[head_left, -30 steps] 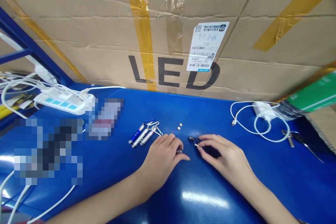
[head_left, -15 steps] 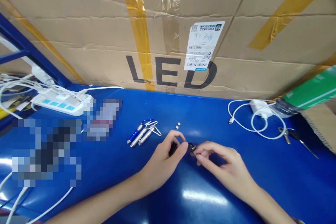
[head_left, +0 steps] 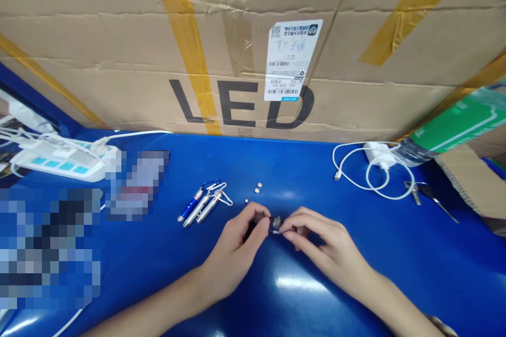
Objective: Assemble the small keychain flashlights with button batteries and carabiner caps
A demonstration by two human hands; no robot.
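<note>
Glossy blue table (head_left: 356, 274), creased matt cardboard box (head_left: 118, 52), shiny metal mini flashlights (head_left: 203, 205).

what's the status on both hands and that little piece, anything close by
Left hand and right hand pinch small dark part between fingertips. Three mini flashlights left, two button cells behind, both apart.

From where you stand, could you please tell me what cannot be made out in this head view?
- Small dark part pinched between left hand and right hand: fingertips cover it; too small to identify.
- Two pixelated patches on the blue tabletop: contents blurred out.
- White power strip: cut off by the left edge.
- Green-labelled plastic bottle: cut off by the right edge.
</note>
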